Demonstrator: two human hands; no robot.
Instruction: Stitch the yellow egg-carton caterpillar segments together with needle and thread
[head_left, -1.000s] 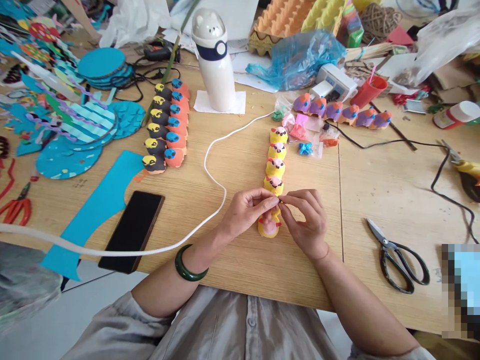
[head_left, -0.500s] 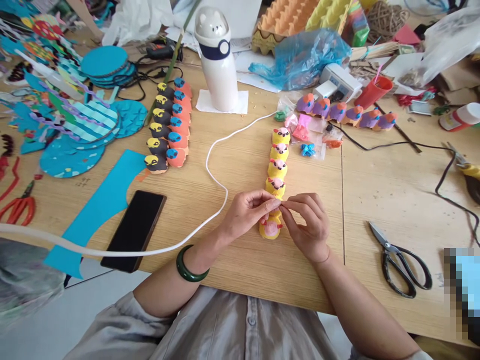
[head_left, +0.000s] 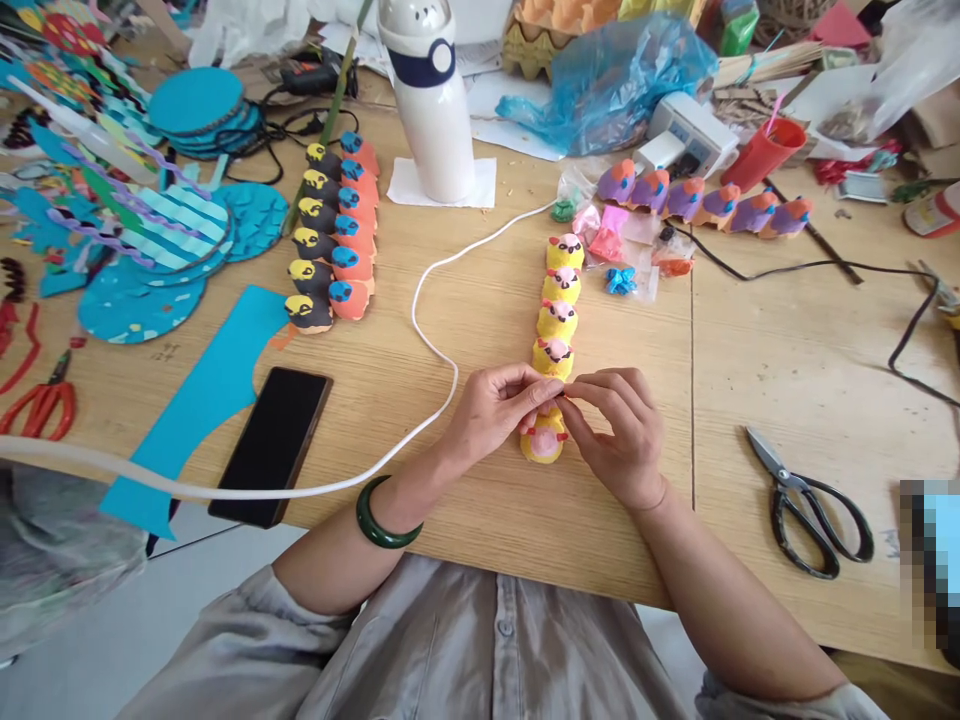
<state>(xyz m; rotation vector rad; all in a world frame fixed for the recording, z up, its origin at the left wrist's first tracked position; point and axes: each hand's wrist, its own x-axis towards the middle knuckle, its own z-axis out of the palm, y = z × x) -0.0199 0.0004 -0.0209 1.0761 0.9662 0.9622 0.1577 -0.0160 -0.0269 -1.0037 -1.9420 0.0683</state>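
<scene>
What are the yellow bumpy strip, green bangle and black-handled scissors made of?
Yellow bumpy strip: probably egg-carton pulp under matte paint or clay, from its row of cups.
Green bangle: perhaps jade or glass, given its glossy highlights.
Black-handled scissors: likely steel blades, from their gray sheen; smooth handles, perhaps plastic.

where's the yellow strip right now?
Head view, slightly right of centre: the yellow strip lies on the table, right of the white cable, its near part partly hidden by the left hand.

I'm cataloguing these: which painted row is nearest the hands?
The yellow row, partly hidden by the left hand; the black row, orange row and purple row lie farther off.
</scene>
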